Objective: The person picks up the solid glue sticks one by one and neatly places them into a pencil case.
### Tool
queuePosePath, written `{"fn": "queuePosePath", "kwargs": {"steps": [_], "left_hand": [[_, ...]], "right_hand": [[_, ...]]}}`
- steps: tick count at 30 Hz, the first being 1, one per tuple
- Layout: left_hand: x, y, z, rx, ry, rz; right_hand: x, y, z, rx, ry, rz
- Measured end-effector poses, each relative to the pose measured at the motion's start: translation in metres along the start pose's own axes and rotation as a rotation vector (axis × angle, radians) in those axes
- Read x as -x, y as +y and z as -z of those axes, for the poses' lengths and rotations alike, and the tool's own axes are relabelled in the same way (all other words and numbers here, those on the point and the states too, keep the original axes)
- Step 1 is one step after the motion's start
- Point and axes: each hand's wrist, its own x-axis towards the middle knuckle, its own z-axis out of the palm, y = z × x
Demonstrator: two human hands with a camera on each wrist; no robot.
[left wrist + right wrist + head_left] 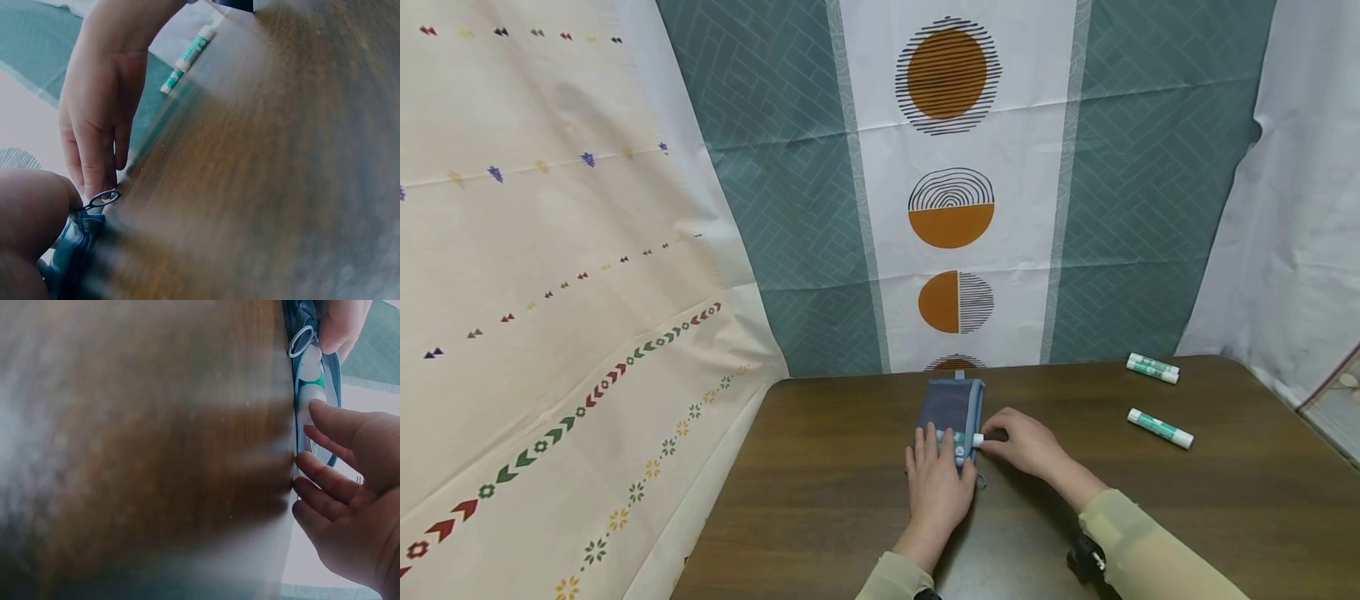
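Note:
A blue zip pouch [951, 402] with a see-through mesh face lies near the table's far edge. Green-and-white tubes that look like glue sticks show through its lower part. My left hand [936, 492] rests on the pouch with fingers straight, its thumb at the zip edge. From the pouch's right side sticks the white end of a glue stick [977, 440]. My right hand [1026, 443] pinches that end between thumb and forefinger. In the right wrist view, the glue stick [312, 403] lies in the open side of the pouch, beside another white end [310, 362].
Glue sticks lie on the right of the brown table [820, 500]: two side by side [1152, 367] near the far edge, and a single one [1160, 428] closer. A patterned cloth [955, 192] hangs behind the table. A small loop [301, 341] hangs from the pouch's zip end.

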Motion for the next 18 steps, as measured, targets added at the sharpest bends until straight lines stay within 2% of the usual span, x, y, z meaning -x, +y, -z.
{"fn": "queuePosePath", "kwargs": {"steps": [6,18], "left_hand": [[0.0007,0.0004,0.0008,0.013,0.012,-0.004],[0.0014,0.0,-0.0006,0.016,0.033,-0.022]], "right_hand": [[-0.0028,-0.0001,-0.0035,0.002,-0.005,-0.011],[-0.0069,-0.0066,-0.0091,-0.002,-0.009,0.019]]}}
